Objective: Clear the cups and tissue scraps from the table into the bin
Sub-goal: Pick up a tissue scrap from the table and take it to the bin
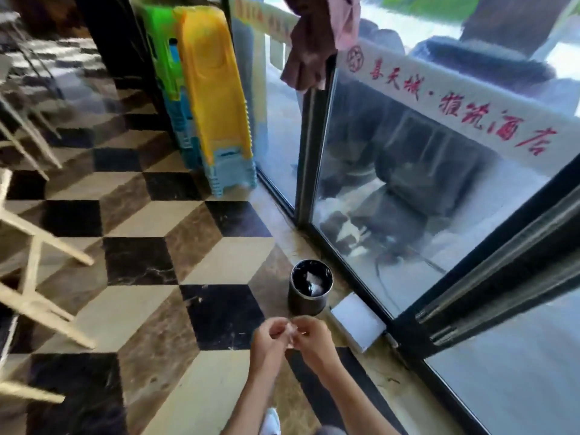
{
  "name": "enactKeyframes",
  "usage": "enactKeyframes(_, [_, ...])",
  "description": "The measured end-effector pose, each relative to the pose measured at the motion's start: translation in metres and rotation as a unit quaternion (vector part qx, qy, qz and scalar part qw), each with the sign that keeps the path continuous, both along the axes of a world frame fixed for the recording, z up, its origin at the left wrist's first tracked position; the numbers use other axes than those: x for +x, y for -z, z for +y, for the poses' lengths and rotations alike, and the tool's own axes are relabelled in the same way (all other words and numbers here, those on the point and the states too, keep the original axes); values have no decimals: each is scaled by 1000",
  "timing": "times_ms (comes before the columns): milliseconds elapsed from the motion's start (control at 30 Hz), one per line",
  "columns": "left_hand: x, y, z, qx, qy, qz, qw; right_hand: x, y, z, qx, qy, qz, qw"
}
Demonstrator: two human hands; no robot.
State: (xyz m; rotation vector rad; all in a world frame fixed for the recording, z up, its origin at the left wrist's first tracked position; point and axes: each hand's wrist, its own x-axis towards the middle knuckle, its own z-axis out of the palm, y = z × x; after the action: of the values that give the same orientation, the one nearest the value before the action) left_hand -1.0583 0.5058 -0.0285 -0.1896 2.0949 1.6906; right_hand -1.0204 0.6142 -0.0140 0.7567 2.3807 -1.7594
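From the head camera I am looking down at a checkered floor [150, 233] of black, brown and cream tiles, with both bare forearms reaching out low in the middle of the view. My left hand [270, 340] and right hand [314, 339] are brought together, fingertips meeting, and pinched between them is a small white tissue scrap [292, 331]; both hands are closed down to a fine pinch on it, with the scrap showing only as a pale sliver in the gap where the thumbs and forefingers touch. The picture is blurred there, so I cannot tell how much of the scrap is tucked inside either hand. The bin [310, 288], a small dark cylinder, stands upright on the floor just beyond the hands and slightly to the right of them, close beside the bottom rail of a glass door [392, 189]. Looking into its open top I see white crumpled material and something rounded inside, though I cannot make out what each piece is. The scrap is short of the bin's rim, not over its mouth. A white flat block [357, 321] lies on the floor to the right of the bin. Further back, stacked plastic stools [210, 89] in yellow, green and blue lean by the door, and pale wooden chair legs [40, 246] cross the left edge.
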Motion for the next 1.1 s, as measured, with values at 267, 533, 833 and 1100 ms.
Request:
enactKeyframes(267, [-109, 3, 89, -32, 119, 2, 992, -90, 28, 85, -7, 124, -40, 991])
enactKeyframes(533, [-206, 37, 181, -54, 123, -46, 990, -184, 69, 168, -15, 150, -82, 985])
enactKeyframes(833, [-282, 161, 231, -97, 116, -145, 978, -255, 172, 214, -37, 164, -184, 968])
enactKeyframes(1100, [-339, 324, 247, -112, 149, -186, 965, -313, 340, 225, -103, 216, -228, 944])
